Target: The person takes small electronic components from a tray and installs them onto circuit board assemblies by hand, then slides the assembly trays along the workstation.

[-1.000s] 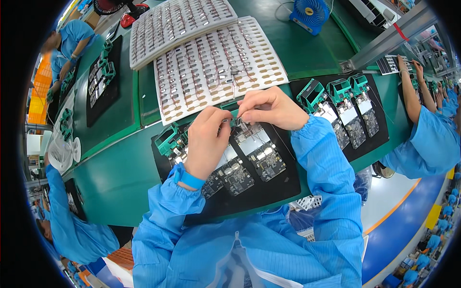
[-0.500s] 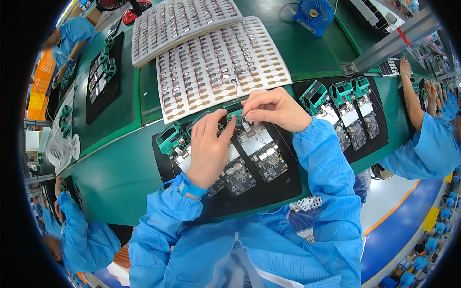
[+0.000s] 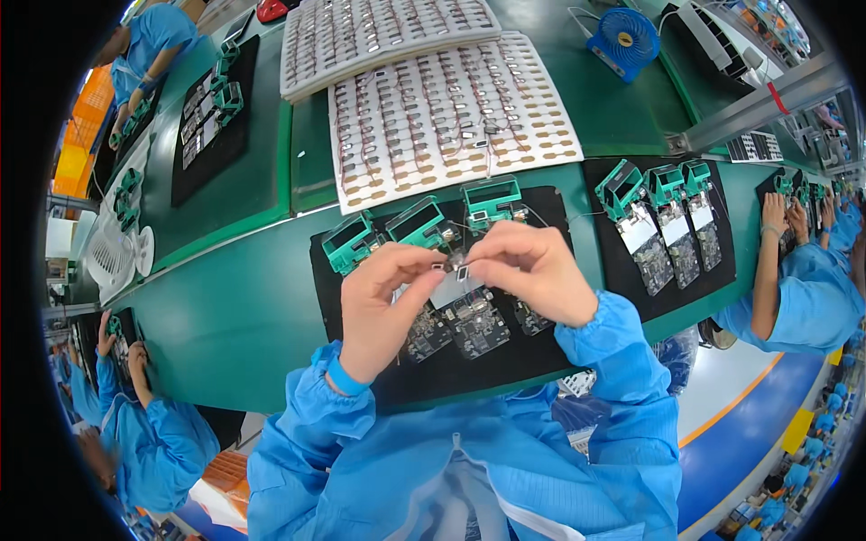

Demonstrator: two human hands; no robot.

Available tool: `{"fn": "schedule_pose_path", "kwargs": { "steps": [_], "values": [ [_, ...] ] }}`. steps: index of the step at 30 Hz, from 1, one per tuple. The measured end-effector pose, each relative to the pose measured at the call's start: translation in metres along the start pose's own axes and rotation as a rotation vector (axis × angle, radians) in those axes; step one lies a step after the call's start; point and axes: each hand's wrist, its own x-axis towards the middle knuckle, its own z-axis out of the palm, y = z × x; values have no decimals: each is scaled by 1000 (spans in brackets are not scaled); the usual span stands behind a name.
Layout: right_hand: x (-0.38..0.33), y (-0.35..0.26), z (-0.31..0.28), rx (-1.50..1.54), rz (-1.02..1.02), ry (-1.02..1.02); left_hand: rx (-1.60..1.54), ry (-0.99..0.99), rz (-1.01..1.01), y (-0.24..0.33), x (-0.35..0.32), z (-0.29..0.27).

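My left hand (image 3: 383,302) is closed in a pinch, with a tiny dark-rimmed rectangular part (image 3: 438,267) at its fingertips. Opposite it, my right hand (image 3: 534,270) pinches a small black-rimmed part with a pale face (image 3: 463,273). The fingertips of both hands nearly meet above the middle circuit board (image 3: 478,329), hiding its upper portion. Behind them stands that board's green frame (image 3: 415,225). Another green frame (image 3: 350,242) is at the left, and a third green frame (image 3: 492,197) at the right has a small rectangular part (image 3: 478,216) at its front.
A black mat (image 3: 406,383) lies under the boards. Beyond it, white foam trays (image 3: 541,135) hold rows of small wired parts. On the right, another mat (image 3: 667,284) carries more boards with green frames. A blue fan (image 3: 624,43) stands farther back. Co-workers sit on both sides.
Both hands have come toward me, from the right board's green frame to above the middle board. The green frames are now uncovered. The whole view has shifted slightly.
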Motion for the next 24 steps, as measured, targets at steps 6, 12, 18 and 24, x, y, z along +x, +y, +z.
{"fn": "schedule_pose_path", "kwargs": {
  "steps": [6, 12, 18, 24],
  "values": [
    [3, 16, 47, -251, -43, 101, 313, 72, 101, 2, -8, -29],
    [11, 24, 59, -504, -119, 204, 527, 235, 222, -19, 2, -18],
    [13, 27, 56, -558, -124, 255, 758, 222, 416, -22, 9, -14],
    [13, 29, 52, -558, -118, 271, 901, 210, 510, -26, 8, -11]
  ]
}}
